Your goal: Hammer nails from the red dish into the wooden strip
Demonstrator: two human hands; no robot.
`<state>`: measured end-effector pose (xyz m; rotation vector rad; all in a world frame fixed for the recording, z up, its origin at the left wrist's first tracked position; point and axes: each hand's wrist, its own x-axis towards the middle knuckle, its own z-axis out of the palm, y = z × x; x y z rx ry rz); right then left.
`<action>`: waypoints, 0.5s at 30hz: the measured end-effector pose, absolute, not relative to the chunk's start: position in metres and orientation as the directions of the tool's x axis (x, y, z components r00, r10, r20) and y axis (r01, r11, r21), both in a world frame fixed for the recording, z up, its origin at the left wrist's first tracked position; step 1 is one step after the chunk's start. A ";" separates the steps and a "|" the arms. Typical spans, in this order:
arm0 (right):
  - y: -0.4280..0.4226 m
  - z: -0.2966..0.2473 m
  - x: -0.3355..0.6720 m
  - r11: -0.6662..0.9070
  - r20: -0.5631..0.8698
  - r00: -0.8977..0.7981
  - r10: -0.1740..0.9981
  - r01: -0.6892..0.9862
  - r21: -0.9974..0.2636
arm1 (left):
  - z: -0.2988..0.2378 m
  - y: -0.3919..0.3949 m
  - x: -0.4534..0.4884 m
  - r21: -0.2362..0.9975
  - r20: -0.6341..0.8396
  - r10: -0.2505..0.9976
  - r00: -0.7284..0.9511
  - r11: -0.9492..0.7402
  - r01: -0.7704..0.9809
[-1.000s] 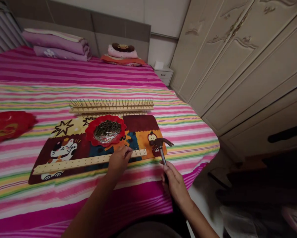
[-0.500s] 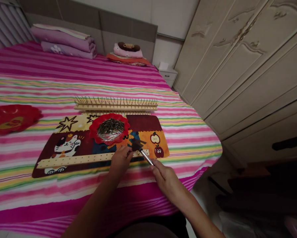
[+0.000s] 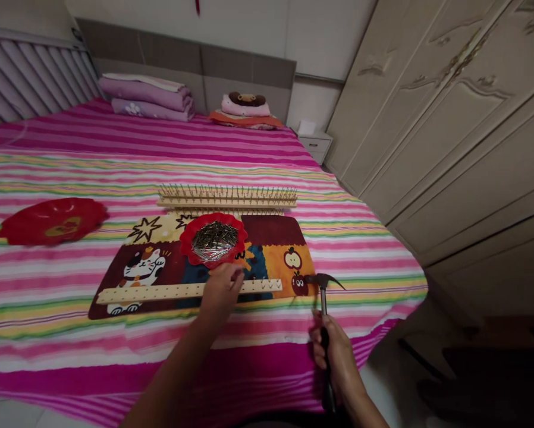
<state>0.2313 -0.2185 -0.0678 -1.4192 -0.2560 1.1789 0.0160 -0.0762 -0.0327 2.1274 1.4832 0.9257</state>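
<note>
My left hand (image 3: pixel 221 291) rests on a long wooden strip (image 3: pixel 160 292) with a row of holes, fingers pinched together at the strip, probably on a nail too small to make out. My right hand (image 3: pixel 336 353) grips the dark handle of a small claw hammer (image 3: pixel 323 285), its head raised to the right of the strip's end. The strip lies on a cartoon-printed mat (image 3: pixel 267 229). Just behind my left hand stands a red scalloped dish (image 3: pixel 213 241) heaped with metal nails.
Wooden strips studded with upright nails (image 3: pixel 226 196) lie behind the mat. A second red dish (image 3: pixel 53 220) sits at the left on the striped bed cover (image 3: pixel 115 154). Folded bedding (image 3: pixel 146 95) and a plush toy (image 3: pixel 247 104) are by the headboard; a cream wardrobe (image 3: pixel 449 107) stands on the right.
The hammer head was down at my left fingers on the strip half a second ago; it has swung back up and to the right. My left hand has stayed on the strip.
</note>
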 end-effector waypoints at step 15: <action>-0.221 -0.087 0.234 -0.223 -0.509 0.444 0.738 -0.551 -0.804 | 0.019 0.013 -0.009 -0.011 -0.279 0.952 0.127 -0.135 0.991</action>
